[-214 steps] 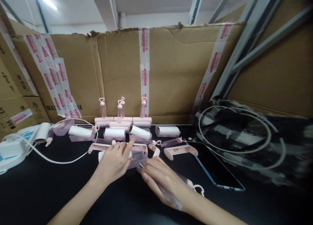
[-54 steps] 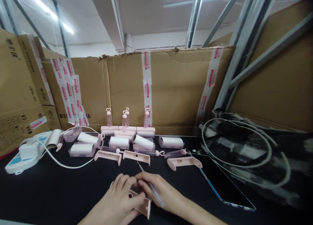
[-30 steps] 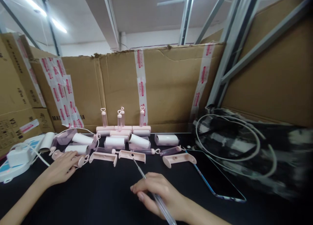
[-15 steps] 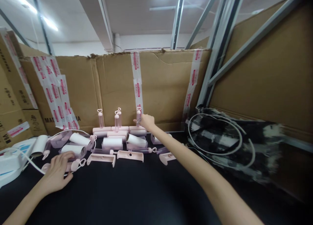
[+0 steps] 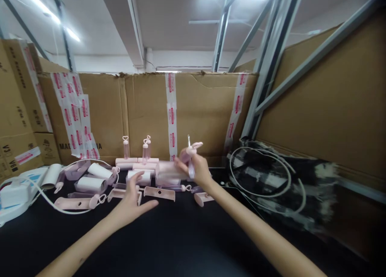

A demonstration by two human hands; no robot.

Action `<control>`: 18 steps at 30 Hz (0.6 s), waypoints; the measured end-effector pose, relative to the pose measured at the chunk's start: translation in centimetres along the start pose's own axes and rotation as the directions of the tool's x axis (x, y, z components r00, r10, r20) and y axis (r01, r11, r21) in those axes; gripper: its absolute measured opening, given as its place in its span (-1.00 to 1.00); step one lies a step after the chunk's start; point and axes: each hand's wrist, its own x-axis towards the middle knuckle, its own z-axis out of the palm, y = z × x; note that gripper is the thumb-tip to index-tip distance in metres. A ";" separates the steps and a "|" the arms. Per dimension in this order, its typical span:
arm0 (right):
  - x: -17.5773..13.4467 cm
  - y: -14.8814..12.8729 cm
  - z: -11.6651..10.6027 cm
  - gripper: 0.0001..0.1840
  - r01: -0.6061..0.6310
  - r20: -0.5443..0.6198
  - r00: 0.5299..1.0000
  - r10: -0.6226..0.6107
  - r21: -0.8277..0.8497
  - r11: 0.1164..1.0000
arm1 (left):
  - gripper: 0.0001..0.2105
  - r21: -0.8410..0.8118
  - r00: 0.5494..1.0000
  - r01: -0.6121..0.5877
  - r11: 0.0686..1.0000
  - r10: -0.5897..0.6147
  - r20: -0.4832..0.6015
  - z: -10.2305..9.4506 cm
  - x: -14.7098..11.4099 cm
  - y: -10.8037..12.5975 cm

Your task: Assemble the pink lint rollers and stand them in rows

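Observation:
My right hand [image 5: 197,168] is closed around a clear tube with a pink heart-ring cap [image 5: 192,149]. A thin metallic tip juts up beside the cap; what it belongs to is hidden. Left of these fingers is a motion-blurred pink case [image 5: 169,171]; whether the hand holds it too is unclear. My left hand [image 5: 132,200] hovers with thumb and fingers spread, holding nothing, in front of a white roll [image 5: 139,177] and a pink trough-shaped holder [image 5: 120,194]. Another pink holder [image 5: 159,193] lies between the hands.
Upright heart-topped tubes [image 5: 126,148] stand on pink cases [image 5: 126,163] along the cardboard wall [image 5: 147,116]. More white rolls [image 5: 92,184] and clear pieces lie left, near a white device with a cable [image 5: 18,196]. A coiled cable [image 5: 289,168] rests on a dark bundle at right.
My right hand has drawn back from the cardboard, lifting the heart-capped tube and tilting it. My left hand has left the pink holder at left and moved right, its fingers spreading.

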 end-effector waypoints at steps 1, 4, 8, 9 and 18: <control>-1.4 -0.6 0.0 -0.71 0.030 0.024 0.999 -0.031 0.055 0.998 | -0.22 -0.087 0.998 0.033 0.996 -0.027 0.065 1.1 0.4 0.9; -4.9 -1.8 0.9 -0.77 0.031 0.070 0.996 -0.056 0.315 0.949 | -0.25 -0.220 0.958 0.117 0.968 -0.052 0.284 3.4 0.4 1.5; -6.3 -1.7 1.4 -0.75 -0.045 -0.005 0.999 0.052 0.421 0.906 | -0.28 -0.246 0.917 0.214 0.945 -0.107 0.385 4.7 -1.3 -0.1; -6.2 -1.5 1.1 -0.75 -0.064 -0.037 0.995 0.089 0.429 0.901 | -0.26 -0.246 0.912 0.231 0.941 -0.121 0.391 4.8 -1.7 -0.5; -7.1 -2.8 -1.5 -0.73 0.540 -0.474 0.808 -0.350 0.357 0.763 | -0.12 -0.803 0.926 0.375 0.463 -0.142 0.350 -0.1 0.7 0.7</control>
